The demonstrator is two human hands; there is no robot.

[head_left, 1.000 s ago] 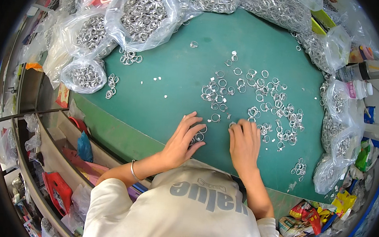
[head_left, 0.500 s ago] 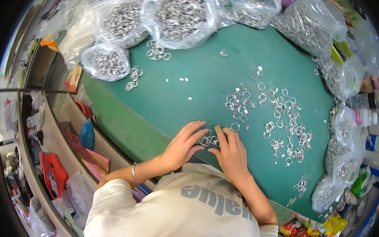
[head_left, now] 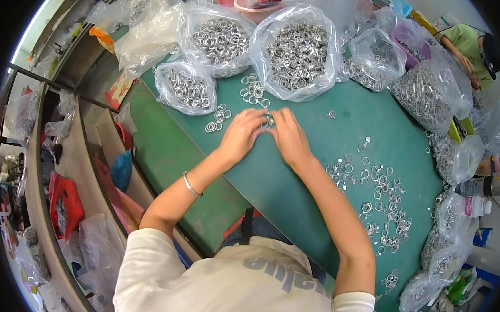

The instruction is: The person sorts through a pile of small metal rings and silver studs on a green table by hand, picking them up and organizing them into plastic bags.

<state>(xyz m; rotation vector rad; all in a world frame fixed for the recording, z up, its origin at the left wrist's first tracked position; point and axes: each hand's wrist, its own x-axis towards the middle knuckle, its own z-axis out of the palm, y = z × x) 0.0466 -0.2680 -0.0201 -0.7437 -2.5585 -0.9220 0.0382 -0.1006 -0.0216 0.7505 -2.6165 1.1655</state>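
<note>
Between my fingertips sits a small cluster of silver rings (head_left: 268, 123), partly covered by the fingers. My left hand (head_left: 243, 135), a bangle on its wrist, curls in from one side. My right hand (head_left: 290, 139) closes on the cluster from the other, so the two hands grip it together low over the green table (head_left: 293, 198). Just beyond my fingers lies a little group of rings (head_left: 255, 92). Another small group of rings (head_left: 218, 118) is left of my left hand. Many loose rings (head_left: 382, 192) are scattered to the right.
Clear plastic bags full of rings line the far edge, including a large bag (head_left: 296, 53) and a smaller bag (head_left: 185, 88). More bags (head_left: 443, 219) run down the right side. A wooden shelf (head_left: 98, 164) stands left. A person in green (head_left: 468, 52) is at the far right.
Both hands have moved forward across the table, away from my body, carrying the cluster of rings close to the small groups by the bags. My view has shifted too.
</note>
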